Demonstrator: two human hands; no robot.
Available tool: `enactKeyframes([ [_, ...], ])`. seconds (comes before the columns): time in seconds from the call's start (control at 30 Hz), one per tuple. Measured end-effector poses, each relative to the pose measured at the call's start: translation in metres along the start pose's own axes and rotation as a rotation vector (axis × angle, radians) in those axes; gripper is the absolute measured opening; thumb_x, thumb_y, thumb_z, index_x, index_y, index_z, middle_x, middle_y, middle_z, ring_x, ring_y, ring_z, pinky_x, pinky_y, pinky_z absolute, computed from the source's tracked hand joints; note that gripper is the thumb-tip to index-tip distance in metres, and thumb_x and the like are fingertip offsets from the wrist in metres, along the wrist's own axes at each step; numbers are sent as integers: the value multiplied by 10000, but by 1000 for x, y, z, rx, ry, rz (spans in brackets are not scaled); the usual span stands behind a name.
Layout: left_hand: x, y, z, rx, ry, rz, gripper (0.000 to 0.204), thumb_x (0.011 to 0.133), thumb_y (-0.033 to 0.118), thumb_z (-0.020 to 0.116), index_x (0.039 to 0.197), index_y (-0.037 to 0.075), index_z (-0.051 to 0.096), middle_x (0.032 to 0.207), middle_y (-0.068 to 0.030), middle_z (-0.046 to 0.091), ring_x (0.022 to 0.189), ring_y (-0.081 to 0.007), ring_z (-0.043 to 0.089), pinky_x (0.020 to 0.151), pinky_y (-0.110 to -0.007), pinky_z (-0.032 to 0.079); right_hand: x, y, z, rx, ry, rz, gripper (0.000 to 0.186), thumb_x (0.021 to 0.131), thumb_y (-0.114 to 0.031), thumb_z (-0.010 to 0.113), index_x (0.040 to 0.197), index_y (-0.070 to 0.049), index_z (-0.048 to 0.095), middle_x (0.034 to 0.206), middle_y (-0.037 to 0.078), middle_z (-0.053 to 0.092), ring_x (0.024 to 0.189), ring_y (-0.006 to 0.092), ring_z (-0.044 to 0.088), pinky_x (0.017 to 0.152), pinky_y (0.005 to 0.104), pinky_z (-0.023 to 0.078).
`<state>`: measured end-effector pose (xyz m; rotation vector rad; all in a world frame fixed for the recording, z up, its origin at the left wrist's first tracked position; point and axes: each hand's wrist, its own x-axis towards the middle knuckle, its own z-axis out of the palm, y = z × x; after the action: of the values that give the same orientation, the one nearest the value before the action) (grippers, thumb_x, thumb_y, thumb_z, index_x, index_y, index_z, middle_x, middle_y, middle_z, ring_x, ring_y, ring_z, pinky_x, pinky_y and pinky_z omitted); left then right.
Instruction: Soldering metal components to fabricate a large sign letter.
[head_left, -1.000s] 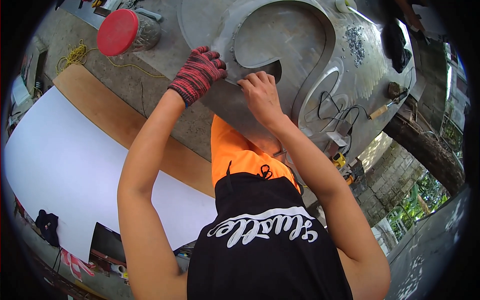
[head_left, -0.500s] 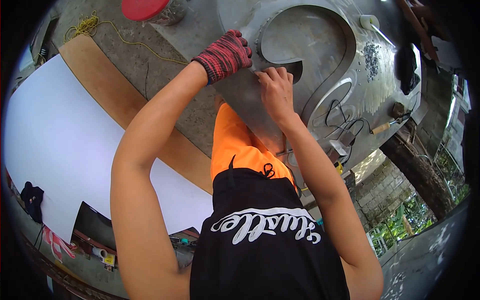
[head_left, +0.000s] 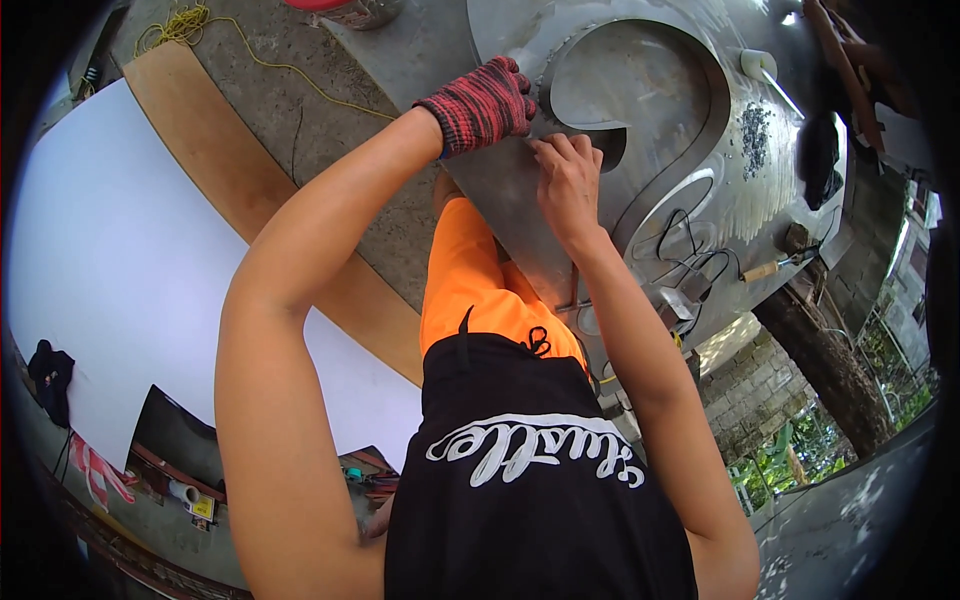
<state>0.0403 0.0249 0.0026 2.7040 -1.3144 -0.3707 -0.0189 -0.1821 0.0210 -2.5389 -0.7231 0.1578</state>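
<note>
A large curved sheet-metal form (head_left: pixel 660 110) lies on a grey metal sheet (head_left: pixel 500 190) in front of me. My left hand (head_left: pixel 485 100), in a red and black knit glove, presses on the form's left edge. My bare right hand (head_left: pixel 568 180) pinches the edge of the curved metal strip just beside the glove, fingers closed on it. Both forearms reach up from the lower edge over my orange shorts and black shirt.
A yellow cord (head_left: pixel 200 25) trails over the concrete floor at upper left. A white board (head_left: pixel 120 260) and a brown board (head_left: pixel 230 170) lie to the left. Black cables (head_left: pixel 690 265), a wooden-handled tool (head_left: pixel 775 265) and a white roll (head_left: pixel 758 62) rest on the sheet at right.
The view has shifted so the metal form and both hands sit further right and higher. The red-lidded container has slid almost out of the top edge. Both hands stay on the form's edge.
</note>
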Motion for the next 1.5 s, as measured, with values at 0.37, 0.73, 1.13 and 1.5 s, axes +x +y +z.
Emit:
enactKeyframes([
  [0.37, 3, -3, 11, -47, 75, -57, 199, 821, 237, 653, 961, 283, 788, 1059, 53, 720, 1158, -218, 648, 1049, -431, 456, 3, 1, -2, 8, 8, -36, 259, 800, 24, 656, 1024, -77, 739, 965, 15, 674, 943, 241, 586, 845, 372, 395],
  [0.73, -1, -10, 15, -45, 133, -31, 172, 825, 213, 646, 928, 278, 768, 1019, 64, 702, 1153, -182, 644, 1073, -425, 445, 3, 2, -3, -92, -60, -22, 247, 842, -30, 679, 1078, -87, 724, 1024, 22, 670, 1005, 251, 577, 868, 395, 396],
  [1.13, -5, -26, 7, 39, 111, 15, 150, 789, 207, 668, 873, 288, 761, 958, 75, 687, 1060, -164, 659, 1025, -398, 465, 9, -9, 7, -41, -9, 15, 253, 871, -34, 654, 1097, -113, 736, 1063, -6, 699, 954, 220, 595, 852, 378, 391],
  [1.5, 7, -29, 6, 55, 37, 12, 129, 768, 209, 687, 832, 292, 763, 904, 71, 682, 1003, -175, 671, 998, -378, 475, 10, -12, 10, -71, 2, 54, 244, 854, -28, 666, 1070, -120, 735, 1060, -18, 698, 958, 207, 596, 855, 386, 366],
])
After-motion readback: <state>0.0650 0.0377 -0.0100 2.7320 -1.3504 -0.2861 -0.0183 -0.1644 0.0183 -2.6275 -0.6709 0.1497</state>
